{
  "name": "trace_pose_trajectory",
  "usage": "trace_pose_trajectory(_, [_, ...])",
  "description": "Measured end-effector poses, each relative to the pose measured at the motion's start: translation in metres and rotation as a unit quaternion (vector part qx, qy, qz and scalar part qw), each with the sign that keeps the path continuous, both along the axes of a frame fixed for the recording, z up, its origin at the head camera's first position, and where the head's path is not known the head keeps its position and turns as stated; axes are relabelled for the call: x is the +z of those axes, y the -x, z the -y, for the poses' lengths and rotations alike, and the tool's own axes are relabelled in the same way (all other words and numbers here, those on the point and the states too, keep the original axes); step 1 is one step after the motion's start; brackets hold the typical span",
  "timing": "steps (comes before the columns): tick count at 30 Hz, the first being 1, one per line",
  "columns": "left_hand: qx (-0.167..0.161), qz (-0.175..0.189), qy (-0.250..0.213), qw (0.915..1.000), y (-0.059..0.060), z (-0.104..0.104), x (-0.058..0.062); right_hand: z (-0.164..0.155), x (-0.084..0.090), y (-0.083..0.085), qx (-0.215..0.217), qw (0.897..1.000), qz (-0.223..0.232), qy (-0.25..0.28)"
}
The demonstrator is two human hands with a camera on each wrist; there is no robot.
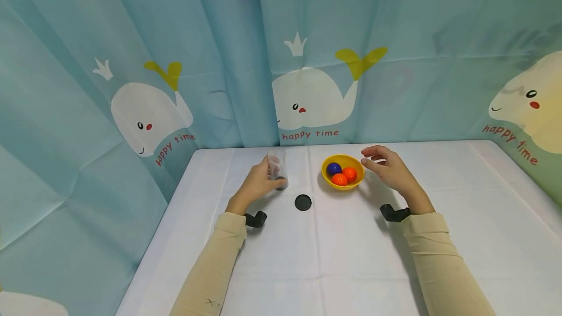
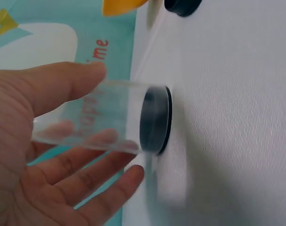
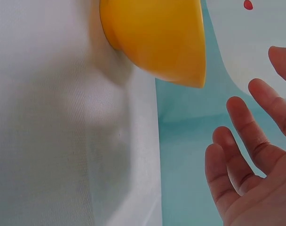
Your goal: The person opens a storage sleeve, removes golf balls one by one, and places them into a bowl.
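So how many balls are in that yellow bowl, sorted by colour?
Orange balls: 2
Blue balls: 1
Total: 3 balls in the yellow bowl

The head camera looks forward and down over the white cloth-covered table [image 1: 333, 257]. Each wrist camera sits close, skimming the cloth sideways; the right one shares the yellow plastic bowl [image 3: 157, 37] with the head view.
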State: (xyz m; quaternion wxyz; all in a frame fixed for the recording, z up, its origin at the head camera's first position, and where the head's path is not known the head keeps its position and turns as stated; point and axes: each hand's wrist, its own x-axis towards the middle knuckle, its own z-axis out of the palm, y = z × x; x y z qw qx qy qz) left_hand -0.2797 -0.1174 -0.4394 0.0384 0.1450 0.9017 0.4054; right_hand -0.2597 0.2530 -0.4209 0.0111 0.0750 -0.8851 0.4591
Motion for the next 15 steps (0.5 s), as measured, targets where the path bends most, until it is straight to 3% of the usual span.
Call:
trace_pose_trajectory(6, [-0.026, 0.033, 0.042, 0.9983, 0.003, 0.013, 0.003, -0.001, -0.001, 0.001, 0.001, 1.0, -0.003, -0.002])
trace_pose_trajectory(11, [-0.039, 0.068, 0.098, 0.9921, 0.001, 0.027, 0.015, -0.002, -0.001, 0.001, 0.002, 1.0, -0.004, -0.004])
trace_pose_trajectory(15, [-0.024, 0.061, 0.146, 0.9871, -0.002, 0.038, 0.027, -0.004, 0.0, 0.0, -0.004, 1.0, -0.009, -0.003])
